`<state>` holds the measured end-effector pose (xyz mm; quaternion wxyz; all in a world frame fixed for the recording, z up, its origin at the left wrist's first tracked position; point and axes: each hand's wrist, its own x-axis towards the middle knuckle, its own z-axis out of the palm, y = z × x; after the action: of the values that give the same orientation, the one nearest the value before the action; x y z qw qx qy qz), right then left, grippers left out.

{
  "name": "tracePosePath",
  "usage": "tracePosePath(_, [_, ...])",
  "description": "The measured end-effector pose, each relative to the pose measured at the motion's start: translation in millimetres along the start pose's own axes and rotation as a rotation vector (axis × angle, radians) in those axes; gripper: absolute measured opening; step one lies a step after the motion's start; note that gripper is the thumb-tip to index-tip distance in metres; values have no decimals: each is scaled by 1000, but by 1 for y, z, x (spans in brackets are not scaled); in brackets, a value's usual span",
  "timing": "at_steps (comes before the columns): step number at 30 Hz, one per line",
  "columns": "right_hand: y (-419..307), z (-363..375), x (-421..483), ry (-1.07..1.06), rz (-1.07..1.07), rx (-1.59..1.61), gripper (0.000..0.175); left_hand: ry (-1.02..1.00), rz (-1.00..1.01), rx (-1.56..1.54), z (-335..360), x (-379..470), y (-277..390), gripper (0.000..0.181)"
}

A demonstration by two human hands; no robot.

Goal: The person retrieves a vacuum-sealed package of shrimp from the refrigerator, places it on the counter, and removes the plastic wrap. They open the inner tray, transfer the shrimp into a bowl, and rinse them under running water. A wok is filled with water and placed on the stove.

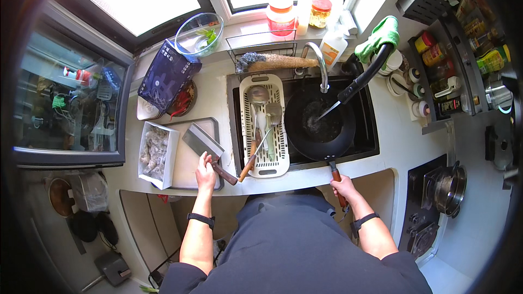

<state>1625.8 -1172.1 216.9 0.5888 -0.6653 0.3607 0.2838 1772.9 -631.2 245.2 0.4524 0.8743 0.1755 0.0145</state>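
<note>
My right hand (pixel 344 188) grips the wooden handle of a black wok (pixel 300 130), which sits in the dark sink (pixel 363 139). From a black faucet (pixel 363 75), what looks like a thin stream of water runs into the wok, where bubbles show. My left hand (pixel 205 173) is over the counter's front edge, fingers apart, close beside a cleaver (pixel 201 141) and its dark wooden handle; it seems to hold nothing. The cleaver's blade lies on a cutting board (pixel 190 175). On the board's left side, a white box (pixel 170 159) holds greyish, frosty-looking food I cannot identify.
A cream drain basket (pixel 245 126) with a ladle (pixel 258 95) and other utensils spans the sink. A chrome tap (pixel 322 65) arches over it. Behind are a dark blue package (pixel 169 75), a glass bowl (pixel 184 34) and a bottle brush-like tool (pixel 282 62). A stove (pixel 421 212) stands right.
</note>
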Motion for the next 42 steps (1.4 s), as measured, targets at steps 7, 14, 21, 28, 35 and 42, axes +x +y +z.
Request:
tracePosePath(7, [6, 8, 8, 132, -72, -151, 12, -72, -15, 71, 6, -17, 4, 29])
tracePosePath(14, [3, 5, 8, 137, -55, -161, 12, -115, 78, 49, 16, -13, 22, 23])
tracePosePath(21, [5, 4, 12, 115, -103, -166, 15, -58, 7, 17, 23, -7, 11, 26])
tracePosePath(28, [4, 3, 13, 91, -48, -185, 10, 12, 125, 209, 17, -27, -6, 19])
tracePosePath(35, [5, 3, 16, 73, -79, -156, 13, 213, -231, 265, 2, -31, -67, 19])
tracePosePath(42, [2, 2, 14, 72, -73, -177, 11, -107, -346, 377, -21, -10, -104, 38])
